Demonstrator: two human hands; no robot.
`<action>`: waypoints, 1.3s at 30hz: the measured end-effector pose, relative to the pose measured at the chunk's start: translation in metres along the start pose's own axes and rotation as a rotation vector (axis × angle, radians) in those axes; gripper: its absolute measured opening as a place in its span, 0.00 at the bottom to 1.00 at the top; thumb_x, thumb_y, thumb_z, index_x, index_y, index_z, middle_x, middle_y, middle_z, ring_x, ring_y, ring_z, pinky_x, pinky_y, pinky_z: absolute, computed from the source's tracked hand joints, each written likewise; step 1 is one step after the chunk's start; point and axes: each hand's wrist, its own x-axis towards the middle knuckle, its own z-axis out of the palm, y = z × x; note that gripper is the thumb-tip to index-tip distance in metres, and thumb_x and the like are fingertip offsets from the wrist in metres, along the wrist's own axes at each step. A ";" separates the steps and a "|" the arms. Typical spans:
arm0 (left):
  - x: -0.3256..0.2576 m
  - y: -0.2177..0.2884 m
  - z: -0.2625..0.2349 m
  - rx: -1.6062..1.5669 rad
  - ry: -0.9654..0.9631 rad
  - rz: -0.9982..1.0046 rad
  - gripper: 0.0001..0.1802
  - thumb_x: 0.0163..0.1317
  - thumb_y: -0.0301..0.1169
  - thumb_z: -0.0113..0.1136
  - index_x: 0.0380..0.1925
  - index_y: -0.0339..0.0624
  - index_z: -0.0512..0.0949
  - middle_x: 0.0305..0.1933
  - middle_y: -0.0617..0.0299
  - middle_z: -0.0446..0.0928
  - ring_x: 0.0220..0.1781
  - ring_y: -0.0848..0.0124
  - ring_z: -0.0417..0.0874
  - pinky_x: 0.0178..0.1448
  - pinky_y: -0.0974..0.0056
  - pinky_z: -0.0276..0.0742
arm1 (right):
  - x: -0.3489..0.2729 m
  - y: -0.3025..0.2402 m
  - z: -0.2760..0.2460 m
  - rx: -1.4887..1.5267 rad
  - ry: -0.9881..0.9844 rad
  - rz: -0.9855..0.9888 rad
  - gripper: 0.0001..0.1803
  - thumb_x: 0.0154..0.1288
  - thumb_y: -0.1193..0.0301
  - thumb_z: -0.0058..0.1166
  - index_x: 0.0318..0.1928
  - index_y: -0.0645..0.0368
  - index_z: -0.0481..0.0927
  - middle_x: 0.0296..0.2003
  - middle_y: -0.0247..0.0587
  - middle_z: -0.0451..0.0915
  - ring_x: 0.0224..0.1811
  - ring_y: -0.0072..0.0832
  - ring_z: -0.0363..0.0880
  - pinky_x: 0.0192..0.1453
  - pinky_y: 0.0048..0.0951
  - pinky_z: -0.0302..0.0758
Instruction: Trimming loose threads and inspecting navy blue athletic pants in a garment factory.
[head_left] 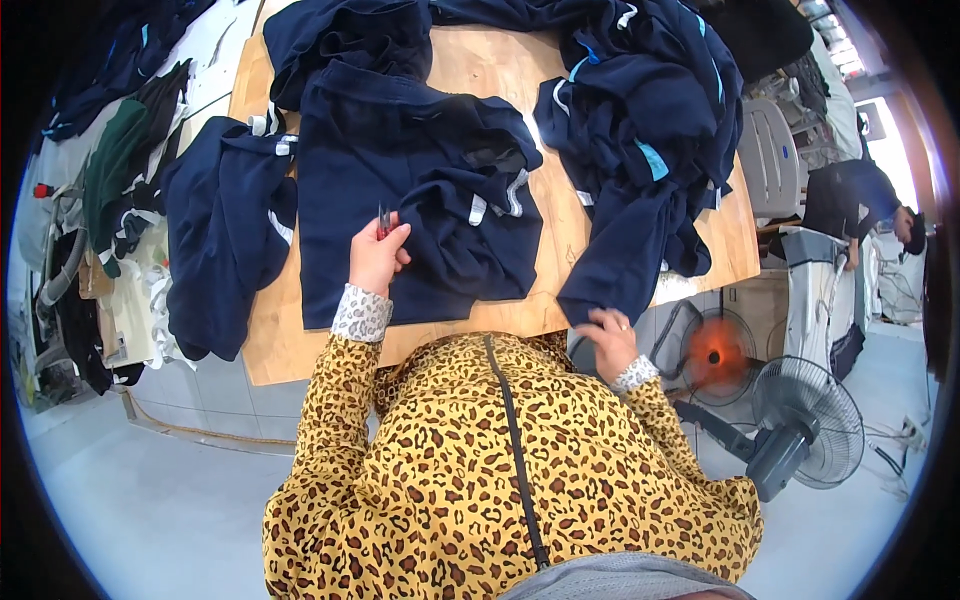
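My left hand (378,258) is closed around small thread snips (384,222) with red on them, their points facing away from me. It sits over a navy garment (350,170) spread on the wooden table, which has a waistband-like edge at its far end. A bunched navy part (465,235) with white tags lies on it, just right of that hand. My right hand (608,342) is at the table's near edge, fingers loosely bent and apart, with nothing visible in them. Its fingertips are by the lower corner of another navy garment (615,260); whether they touch it is unclear.
More navy clothes (655,110) with light-blue trim are heaped at the far right of the wooden table (500,315); another navy piece (225,240) hangs over its left edge. A grey fan (805,425) stands right, near a plastic chair (770,160). Another person (860,200) is farther right.
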 end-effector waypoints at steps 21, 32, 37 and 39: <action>-0.058 -0.031 0.005 0.630 -0.337 0.806 0.07 0.51 0.24 0.63 0.31 0.37 0.79 0.28 0.58 0.76 0.22 0.69 0.76 0.27 0.69 0.72 | 0.070 -0.123 0.074 1.144 -0.414 -0.163 0.14 0.64 0.70 0.52 0.50 0.59 0.78 0.40 0.40 0.81 0.44 0.26 0.77 0.51 0.24 0.72; -0.075 0.046 0.028 0.636 -0.276 1.192 0.08 0.47 0.18 0.63 0.29 0.36 0.78 0.25 0.57 0.75 0.19 0.70 0.73 0.23 0.70 0.67 | 0.119 -0.161 0.006 2.153 0.202 -0.134 0.30 0.61 0.82 0.48 0.64 0.60 0.57 0.52 0.37 0.71 0.52 0.25 0.72 0.59 0.26 0.68; -0.071 0.045 0.045 0.608 -0.301 1.333 0.09 0.45 0.16 0.63 0.29 0.35 0.77 0.24 0.56 0.75 0.18 0.69 0.73 0.22 0.70 0.67 | 0.120 -0.146 -0.024 2.469 0.437 0.028 0.36 0.62 0.82 0.45 0.68 0.51 0.49 0.47 0.39 0.76 0.48 0.28 0.77 0.56 0.34 0.73; -0.070 0.045 0.048 0.614 -0.299 1.326 0.09 0.46 0.16 0.64 0.29 0.36 0.78 0.25 0.57 0.75 0.18 0.70 0.72 0.22 0.71 0.66 | 0.122 -0.142 -0.028 2.392 0.436 0.122 0.38 0.62 0.83 0.46 0.69 0.47 0.49 0.41 0.37 0.78 0.46 0.27 0.78 0.53 0.35 0.75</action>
